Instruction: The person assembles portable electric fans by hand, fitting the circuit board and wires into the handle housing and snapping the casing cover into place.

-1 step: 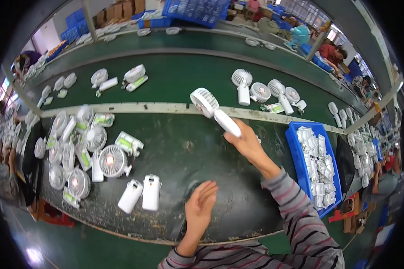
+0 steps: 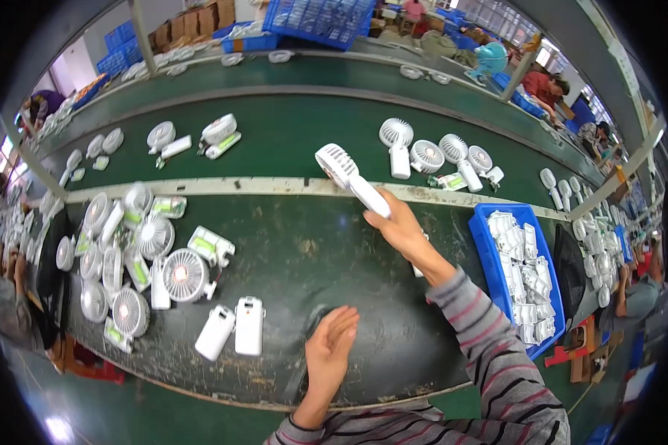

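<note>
- Right hand (image 2: 408, 231): fingers closed round the handle of a white fan (image 2: 362, 191). Handle crosses the far-edge rail (image 2: 267, 188) in this view, head slanting up-left against the green belt (image 2: 289, 111); height above cannot be told.
- Left hand (image 2: 332, 343): fingers extended, open, near the bench (image 2: 282, 252)'s front edge.
- White piece (image 2: 417, 271) by the right wrist, mostly hidden.
- Bench, left end: crowded heap of fans (image 2: 154, 236), several with backs off, green strips (image 2: 138, 271) showing. Reddish glow at one hub.
- Two white cases (image 2: 249, 326) side by side, just right of the heap, toward front edge.
- Bench, right end: blue bin (image 2: 495, 274), filled with white shells (image 2: 531, 278). Black object (image 2: 569, 271) just beyond its right side.
- In the way: rail, lying between bench and belt.
- Belt: more fans (image 2: 427, 154) in groups, left and right of the held one.
- Past the belt's right side, a person in red (image 2: 548, 89) leans over work.
- Writing: marks on rail and strips too small to read.
</note>
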`<move>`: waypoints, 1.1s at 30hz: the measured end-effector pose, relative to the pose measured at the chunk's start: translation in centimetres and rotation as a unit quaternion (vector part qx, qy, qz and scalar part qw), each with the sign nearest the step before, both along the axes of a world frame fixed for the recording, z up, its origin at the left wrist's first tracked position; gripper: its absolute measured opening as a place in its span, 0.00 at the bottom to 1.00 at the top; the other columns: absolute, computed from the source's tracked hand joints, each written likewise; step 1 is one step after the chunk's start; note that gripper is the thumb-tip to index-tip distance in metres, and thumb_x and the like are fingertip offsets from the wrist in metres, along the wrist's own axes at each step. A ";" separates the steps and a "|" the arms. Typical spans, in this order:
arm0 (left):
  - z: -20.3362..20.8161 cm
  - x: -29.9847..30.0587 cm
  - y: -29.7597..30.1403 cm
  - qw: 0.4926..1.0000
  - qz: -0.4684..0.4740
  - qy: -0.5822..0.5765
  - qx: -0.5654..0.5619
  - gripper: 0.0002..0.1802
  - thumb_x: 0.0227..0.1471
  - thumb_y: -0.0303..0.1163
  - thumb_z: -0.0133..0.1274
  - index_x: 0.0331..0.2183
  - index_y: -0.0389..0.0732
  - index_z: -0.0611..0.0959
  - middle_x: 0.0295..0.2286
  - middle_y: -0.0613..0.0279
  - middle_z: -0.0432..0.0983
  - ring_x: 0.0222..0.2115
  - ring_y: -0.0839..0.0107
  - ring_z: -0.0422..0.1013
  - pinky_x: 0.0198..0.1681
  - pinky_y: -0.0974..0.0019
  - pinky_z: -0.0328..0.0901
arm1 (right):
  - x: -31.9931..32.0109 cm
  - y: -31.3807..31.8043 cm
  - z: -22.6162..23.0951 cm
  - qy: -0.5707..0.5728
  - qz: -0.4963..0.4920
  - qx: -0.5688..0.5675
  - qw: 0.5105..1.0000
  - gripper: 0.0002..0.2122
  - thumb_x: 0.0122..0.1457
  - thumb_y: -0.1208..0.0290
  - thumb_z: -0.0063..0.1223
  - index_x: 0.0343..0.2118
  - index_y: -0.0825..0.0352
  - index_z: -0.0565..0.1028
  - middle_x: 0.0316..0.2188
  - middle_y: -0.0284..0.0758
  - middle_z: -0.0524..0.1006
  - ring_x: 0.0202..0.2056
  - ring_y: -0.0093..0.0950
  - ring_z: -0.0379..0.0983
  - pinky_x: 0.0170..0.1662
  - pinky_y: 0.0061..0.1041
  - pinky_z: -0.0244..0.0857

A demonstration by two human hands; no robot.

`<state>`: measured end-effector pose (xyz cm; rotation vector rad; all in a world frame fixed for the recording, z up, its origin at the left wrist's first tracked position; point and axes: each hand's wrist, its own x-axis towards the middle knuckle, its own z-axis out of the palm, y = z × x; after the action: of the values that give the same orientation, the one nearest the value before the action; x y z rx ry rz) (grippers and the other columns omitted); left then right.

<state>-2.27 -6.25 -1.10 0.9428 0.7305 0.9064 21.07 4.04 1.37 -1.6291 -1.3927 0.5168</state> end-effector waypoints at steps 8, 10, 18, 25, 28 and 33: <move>0.4 0.3 0.6 0.998 0.015 -0.004 -0.063 0.18 0.51 0.19 0.47 0.46 0.29 0.70 0.42 0.49 0.72 0.43 0.66 0.70 0.48 0.68 0.64 | 6.9 10.7 -0.8 -0.088 -0.017 -0.053 0.995 0.30 0.47 0.69 0.57 0.55 0.66 0.63 0.47 0.47 0.68 0.49 0.36 0.65 0.49 0.31 0.62; 0.3 0.0 0.8 0.998 0.017 0.001 -0.060 0.18 0.51 0.19 0.47 0.46 0.29 0.70 0.42 0.49 0.72 0.43 0.65 0.71 0.47 0.68 0.64 | 9.0 10.7 -0.3 -0.167 -0.091 0.036 0.981 0.26 0.46 0.72 0.57 0.51 0.65 0.67 0.47 0.47 0.70 0.49 0.38 0.65 0.49 0.33 0.62; 1.1 1.3 0.6 0.997 -0.004 -0.017 -0.081 0.16 0.50 0.17 0.47 0.44 0.28 0.72 0.40 0.46 0.73 0.41 0.61 0.72 0.47 0.62 0.66 | 25.4 5.6 -2.2 -0.236 -0.299 -0.115 0.918 0.38 0.38 0.53 0.64 0.52 0.66 0.64 0.46 0.51 0.66 0.48 0.50 0.63 0.50 0.40 0.60; 0.2 0.0 0.7 0.997 0.031 0.012 -0.065 0.16 0.50 0.17 0.47 0.43 0.28 0.72 0.40 0.46 0.73 0.40 0.61 0.72 0.46 0.63 0.66 | 16.2 5.8 0.9 -0.275 -0.274 0.035 0.921 0.35 0.37 0.57 0.64 0.50 0.68 0.65 0.43 0.50 0.68 0.45 0.46 0.66 0.48 0.37 0.62; 0.1 0.2 0.5 0.999 0.007 -0.019 -0.045 0.15 0.52 0.18 0.45 0.44 0.28 0.71 0.41 0.50 0.73 0.42 0.65 0.71 0.47 0.67 0.65 | 12.6 4.0 5.3 -0.242 -0.206 0.135 0.939 0.33 0.37 0.61 0.66 0.48 0.70 0.68 0.45 0.48 0.69 0.46 0.40 0.67 0.50 0.33 0.61; -0.5 0.1 0.1 0.999 0.021 -0.035 -0.018 0.15 0.52 0.19 0.46 0.44 0.29 0.72 0.41 0.50 0.72 0.43 0.64 0.70 0.47 0.66 0.65 | 2.7 0.6 11.1 -0.114 -0.025 0.141 0.983 0.33 0.40 0.67 0.64 0.51 0.69 0.65 0.46 0.43 0.68 0.48 0.35 0.67 0.50 0.30 0.61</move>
<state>-2.19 -6.17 -1.64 0.8625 0.7063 0.9565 23.77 4.60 12.50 -1.5203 -1.5103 0.0968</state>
